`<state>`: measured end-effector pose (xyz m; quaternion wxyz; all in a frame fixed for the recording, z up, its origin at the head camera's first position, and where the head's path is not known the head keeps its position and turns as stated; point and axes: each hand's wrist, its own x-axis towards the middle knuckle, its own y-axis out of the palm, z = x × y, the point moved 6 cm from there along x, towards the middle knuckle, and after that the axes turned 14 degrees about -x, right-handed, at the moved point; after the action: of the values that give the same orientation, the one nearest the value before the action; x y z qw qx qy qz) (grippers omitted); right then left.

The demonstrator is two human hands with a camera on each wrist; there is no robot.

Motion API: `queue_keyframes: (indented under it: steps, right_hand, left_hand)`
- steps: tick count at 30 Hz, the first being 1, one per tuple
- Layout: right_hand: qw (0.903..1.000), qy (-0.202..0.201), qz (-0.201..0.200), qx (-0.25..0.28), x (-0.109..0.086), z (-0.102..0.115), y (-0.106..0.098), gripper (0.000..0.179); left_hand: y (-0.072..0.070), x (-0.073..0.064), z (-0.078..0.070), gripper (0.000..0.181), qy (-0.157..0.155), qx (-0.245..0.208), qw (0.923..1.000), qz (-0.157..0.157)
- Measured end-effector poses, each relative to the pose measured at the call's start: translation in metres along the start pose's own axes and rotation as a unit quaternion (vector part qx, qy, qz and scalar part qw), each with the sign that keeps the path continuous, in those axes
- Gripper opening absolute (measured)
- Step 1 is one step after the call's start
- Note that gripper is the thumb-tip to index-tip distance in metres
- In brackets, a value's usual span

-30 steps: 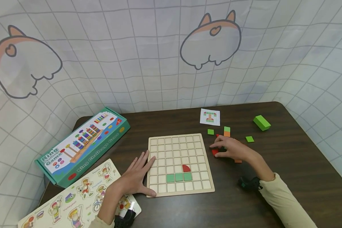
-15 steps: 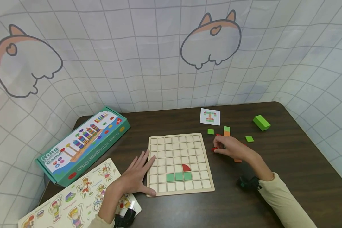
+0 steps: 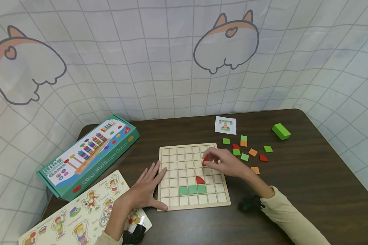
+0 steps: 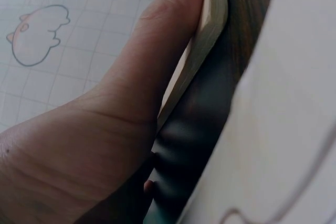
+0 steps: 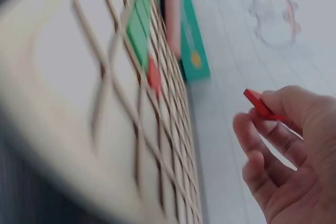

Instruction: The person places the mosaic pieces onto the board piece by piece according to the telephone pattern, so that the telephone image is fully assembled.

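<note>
My right hand (image 3: pixel 224 161) pinches a red tile (image 5: pixel 258 103) between thumb and fingertips, above the right part of a wooden grid board (image 3: pixel 178 156). Three green tiles (image 3: pixel 192 190) lie side by side in one row of the board. A red quarter-round tile (image 3: pixel 200 180) sits in the cell above the rightmost green one. Spread at the board's left edge, my left hand (image 3: pixel 145 190) rests with straight fingers on the rim and the thumb at the lower left corner. In the left wrist view, that hand (image 4: pixel 131 82) lies along the board's edge.
Loose green, orange and red tiles, among them an orange tile (image 3: pixel 253 152), lie right of the board. A pattern card (image 3: pixel 225 125) is behind them, a green block (image 3: pixel 281 131) at the far right. A ring game box (image 3: pixel 90 156) and a picture board (image 3: pixel 89 211) stand left.
My right hand has lifted a red tile from the loose tiles and carried it left over the board. More loose tiles now show where the hand was. My left hand stays put.
</note>
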<state>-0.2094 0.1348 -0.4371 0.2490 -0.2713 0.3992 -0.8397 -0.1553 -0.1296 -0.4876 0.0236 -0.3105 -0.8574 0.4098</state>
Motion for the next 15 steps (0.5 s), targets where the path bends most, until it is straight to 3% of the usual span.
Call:
queue_keyframes:
  steps: [7,15]
  right_hand:
    - [0.9965,0.002,0.084,-0.002,0.028,0.033,0.047,0.010]
    - [0.9859,-0.030,0.146,-0.076,0.039,0.052,0.068,0.005]
  left_hand:
    - [0.000,0.000,0.001,0.127,-0.010,0.010,0.9999,-0.002]
    - [0.000,0.000,0.002,0.127,-0.006,0.010,0.9999,-0.003]
